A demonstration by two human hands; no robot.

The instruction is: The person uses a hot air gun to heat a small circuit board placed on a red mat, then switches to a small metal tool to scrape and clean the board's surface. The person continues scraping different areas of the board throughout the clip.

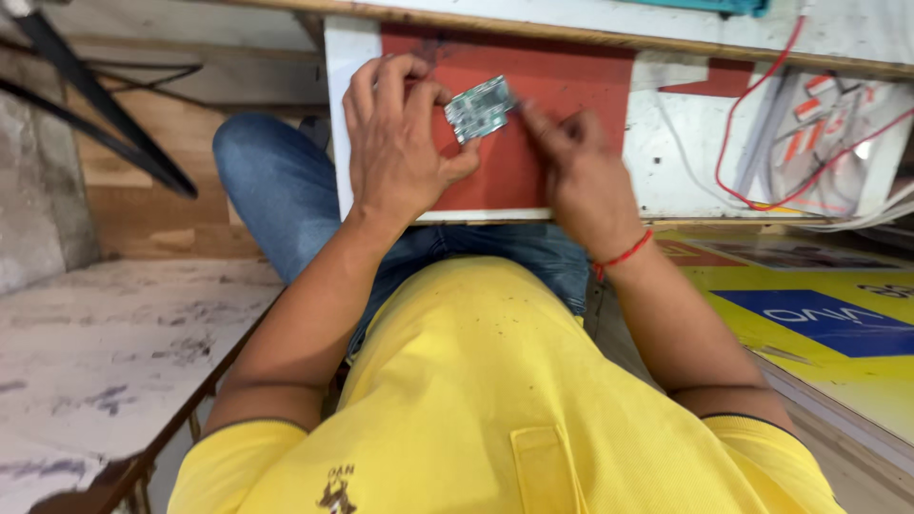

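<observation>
While both hands were up at the near edge of the white bench (657,171), the small circuit board (479,107) was held between them just above the red mat (562,86), tilted, not lying flat. Left hand (395,143) gripped the board's left edge with thumb and curled fingers. Right hand (576,176) was motion-blurred; its fingertips touched the board's right edge, but whether it pinched or only steadied the board could not be told. Judged progress: board picked up and under handling or inspection, nothing visibly attached to or removed from it, no tool in either hand. Board appearance: small, rectangular, greenish-grey, densely covered with tiny components; detail too fine to resolve. Red wires (762,143) lay well apart to the right, untouched.
</observation>
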